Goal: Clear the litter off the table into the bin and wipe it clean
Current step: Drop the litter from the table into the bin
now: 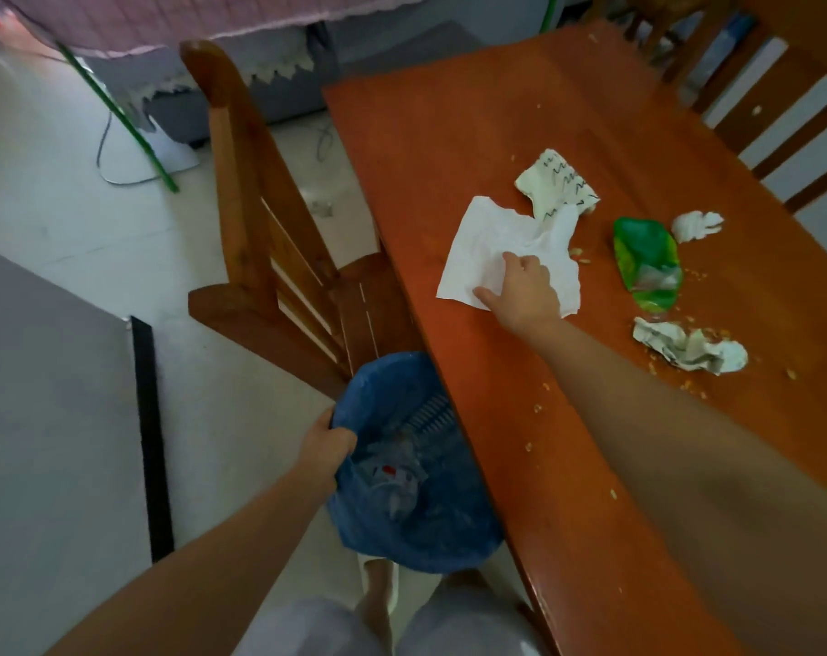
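Head view. The table's left edge is hiding part of the bin, whose rim the left hand is gripping. The right hand is clutching the tissue near that edge. The wrapper is lying lengthwise toward the far edge.

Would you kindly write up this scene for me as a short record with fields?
left hand: grips the rim of the bin
bin: blue, beside the edge of the table, some litter inside
right hand: on the tissue; grip unclear
litter on table: scribbled paper, green wrapper, white wad, crumpled paper, crumbs
chair: wooden, beyond the bin
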{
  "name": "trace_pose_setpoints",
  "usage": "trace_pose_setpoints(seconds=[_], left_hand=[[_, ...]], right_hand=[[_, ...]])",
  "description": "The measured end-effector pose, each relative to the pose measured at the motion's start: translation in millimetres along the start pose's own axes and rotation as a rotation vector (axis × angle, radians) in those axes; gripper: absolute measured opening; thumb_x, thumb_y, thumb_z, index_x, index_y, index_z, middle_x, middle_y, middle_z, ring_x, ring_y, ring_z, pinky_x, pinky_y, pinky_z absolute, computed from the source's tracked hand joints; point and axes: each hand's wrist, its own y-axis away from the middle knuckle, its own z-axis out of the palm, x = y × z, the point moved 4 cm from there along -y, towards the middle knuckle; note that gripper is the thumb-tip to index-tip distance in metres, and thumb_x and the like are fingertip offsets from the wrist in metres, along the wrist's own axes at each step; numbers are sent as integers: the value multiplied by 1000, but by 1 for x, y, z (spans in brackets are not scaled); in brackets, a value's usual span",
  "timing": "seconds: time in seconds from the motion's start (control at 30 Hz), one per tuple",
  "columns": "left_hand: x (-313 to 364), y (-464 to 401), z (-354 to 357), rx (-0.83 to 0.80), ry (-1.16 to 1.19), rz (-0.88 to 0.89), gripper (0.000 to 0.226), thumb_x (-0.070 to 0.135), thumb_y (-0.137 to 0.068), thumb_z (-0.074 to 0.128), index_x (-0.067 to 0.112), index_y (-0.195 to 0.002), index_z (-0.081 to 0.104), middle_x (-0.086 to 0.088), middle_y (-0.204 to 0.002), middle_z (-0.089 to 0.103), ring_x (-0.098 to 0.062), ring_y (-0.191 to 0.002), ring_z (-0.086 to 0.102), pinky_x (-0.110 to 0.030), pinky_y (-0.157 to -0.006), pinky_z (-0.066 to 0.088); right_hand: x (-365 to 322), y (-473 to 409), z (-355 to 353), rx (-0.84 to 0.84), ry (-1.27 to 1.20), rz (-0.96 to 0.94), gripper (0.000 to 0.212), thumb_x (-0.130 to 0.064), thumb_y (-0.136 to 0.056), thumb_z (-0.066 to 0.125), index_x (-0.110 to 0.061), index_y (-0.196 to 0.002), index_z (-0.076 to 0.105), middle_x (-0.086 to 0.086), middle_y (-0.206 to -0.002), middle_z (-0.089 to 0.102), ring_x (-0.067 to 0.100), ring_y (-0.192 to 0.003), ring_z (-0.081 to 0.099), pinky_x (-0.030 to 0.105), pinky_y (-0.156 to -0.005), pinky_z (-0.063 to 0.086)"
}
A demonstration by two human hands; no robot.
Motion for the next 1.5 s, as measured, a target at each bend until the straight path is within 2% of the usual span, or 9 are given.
trace_pose_setpoints(seconds=[0.4, 0.5, 0.6, 0.8, 0.97, 1.1, 1.23, 1.37, 1.5], left_hand=[[-4, 2, -5, 34, 30, -11, 69, -13, -74, 39, 15, -137, 46, -19, -124, 60, -44, -109, 58, -57, -91, 51], [-6, 2, -7, 15, 33, 19, 66, -13, -76, 38, 13, -136, 47, -20, -124, 60, -46, -109, 59, -59, -91, 50], [-8, 2, -10, 21, -18, 36, 61, -11, -81, 39, 12, -138, 47, -20, -127, 59, -46, -111, 56, -59, -94, 48], [-14, 3, -8, 72, -30, 64, 50, -10, -86, 37, 4, -133, 47, -23, -117, 60, -40, -100, 55, -41, -79, 51], [-25, 2, -11, -35, -106, 90, 53, -7, -76, 43, 7, -127, 53, -25, -116, 63, -45, -105, 60, -60, -93, 49], [-26, 0, -7, -34, -133, 100, 53, -11, -73, 41, 7, -121, 55, -25, -107, 65, -45, -99, 62, -62, -89, 50], [-19, 12, 6, -18, -120, 78, 48, -14, -78, 39, 1, -121, 55, -24, -104, 62, -44, -101, 60, -55, -92, 49], [-17, 16, 22, 33, -127, 46, 46, -11, -87, 39, 2, -130, 50, -26, -121, 59, -45, -111, 57, -53, -97, 48], [-18, 16, 32, 12, -145, 47, 48, -14, -84, 38, 0, -128, 51, -24, -119, 60, -46, -112, 57, -54, -96, 48]], right_hand=[[2, 65, -35, 312, -470, -11, 16, -18, -96, 41, -5, -103, 48, 15, -88, 63, 29, -75, 63, 44, -64, 52], [-19, 131, -17, 147, -452, -138, 16, -17, -96, 43, -7, -107, 46, 3, -79, 60, 15, -65, 60, 30, -59, 53], [-37, 191, 42, -153, -379, -251, 26, -19, -98, 36, -12, -121, 45, 7, -108, 62, 19, -94, 60, 32, -89, 49], [-41, 237, 143, -482, -466, -4, 32, -5, -93, 37, -9, -121, 53, 17, -121, 57, 33, -114, 52, 39, -98, 41], [-43, 241, 146, -656, -533, 25, 49, -13, -95, 39, -16, -143, 28, 12, -146, 39, 27, -133, 37, 31, -109, 29], [-27, 214, 75, -417, -708, -3, 32, -10, -96, 38, -8, -125, 52, 10, -125, 59, 19, -111, 58, 32, -100, 43], [40, 170, -18, 9, -638, 36, 26, -8, -95, 41, -14, -111, 60, 0, -97, 65, 12, -71, 60, 21, -67, 51], [132, 115, -62, 311, -137, 152, 40, -8, -86, 48, -11, -126, 51, 17, -131, 49, 32, -123, 44, 42, -102, 37], [185, 83, -60, 84, 145, 276, 54, -21, -91, 47, -31, -141, 27, 17, -153, 16, 35, -143, 9, 59, -110, 17]])
